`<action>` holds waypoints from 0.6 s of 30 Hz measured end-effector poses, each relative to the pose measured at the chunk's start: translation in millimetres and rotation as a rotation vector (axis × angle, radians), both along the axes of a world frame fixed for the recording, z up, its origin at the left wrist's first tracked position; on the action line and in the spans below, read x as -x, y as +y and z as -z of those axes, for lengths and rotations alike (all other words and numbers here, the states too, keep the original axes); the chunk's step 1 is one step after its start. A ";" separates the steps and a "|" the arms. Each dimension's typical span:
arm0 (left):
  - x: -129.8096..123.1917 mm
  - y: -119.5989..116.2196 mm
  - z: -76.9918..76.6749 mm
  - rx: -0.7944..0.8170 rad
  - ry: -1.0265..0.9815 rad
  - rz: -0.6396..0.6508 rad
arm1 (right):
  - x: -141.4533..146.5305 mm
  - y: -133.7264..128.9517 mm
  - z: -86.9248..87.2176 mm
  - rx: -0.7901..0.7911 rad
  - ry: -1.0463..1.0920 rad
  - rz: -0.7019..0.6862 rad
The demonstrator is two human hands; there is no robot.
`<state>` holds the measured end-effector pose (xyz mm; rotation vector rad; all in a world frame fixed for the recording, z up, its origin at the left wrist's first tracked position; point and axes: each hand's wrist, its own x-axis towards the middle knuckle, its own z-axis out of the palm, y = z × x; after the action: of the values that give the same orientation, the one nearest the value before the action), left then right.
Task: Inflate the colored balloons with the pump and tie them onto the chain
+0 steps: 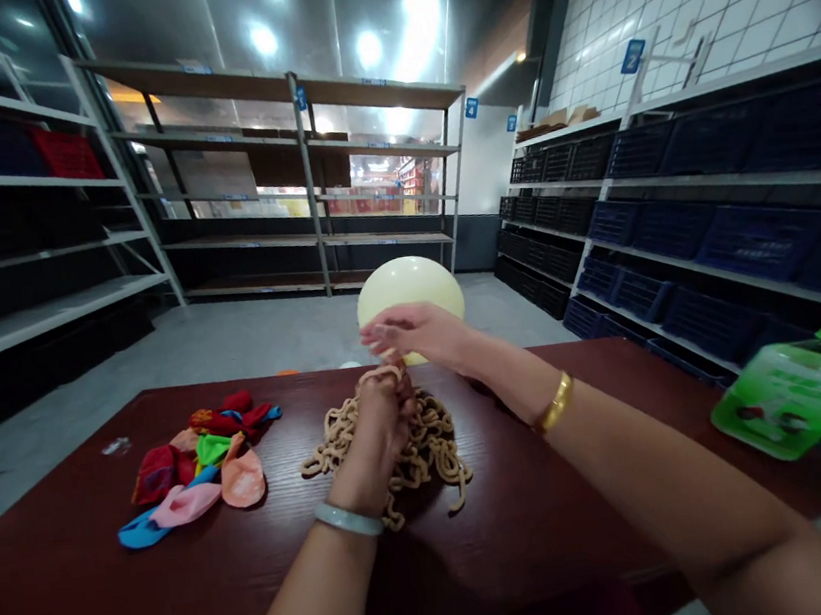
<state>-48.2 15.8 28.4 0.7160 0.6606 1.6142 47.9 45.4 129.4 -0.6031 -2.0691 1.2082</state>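
Observation:
On the dark red table (556, 490) lies a tangled heap of tan cord (436, 450). My left hand (384, 417) is closed over the heap, with a strand of the cord at its upper side. Just above it my right hand (425, 331) reaches in from the right, its fingers bent together close to the left hand; what they pinch, if anything, is too small to make out. Behind the right hand is an inflated pale yellow balloon (407, 283), its lower part largely hidden by that hand.
Left of the cord lies a pile of uninflated balloons (186, 503) in several colours. A small clear plastic scrap (116, 446) is near the table's left edge. At the right stands a jug of green liquid (790, 399). Shelves (317, 199) with crates (764, 236) surround the table.

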 end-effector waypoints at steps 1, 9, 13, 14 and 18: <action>1.9 -1.3 -3.8 0.005 -0.025 0.006 | -9.0 -2.4 4.9 0.027 0.003 0.037; -22.8 -18.4 -49.1 0.141 -0.332 0.301 | -29.3 9.4 86.0 0.387 0.163 0.087; -36.9 -21.0 -60.1 0.314 -0.497 0.427 | -20.4 13.3 95.9 0.580 0.282 -0.025; -36.9 -20.3 -59.7 0.342 -0.523 0.453 | -21.2 13.7 96.6 0.633 0.318 -0.051; -27.8 -13.5 -53.1 0.389 -0.576 0.517 | -34.5 14.2 101.5 0.723 0.371 -0.061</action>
<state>-20.3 2.3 81.5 0.0968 0.3102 1.0854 82.4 59.6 28.0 -0.5709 -1.3240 1.9511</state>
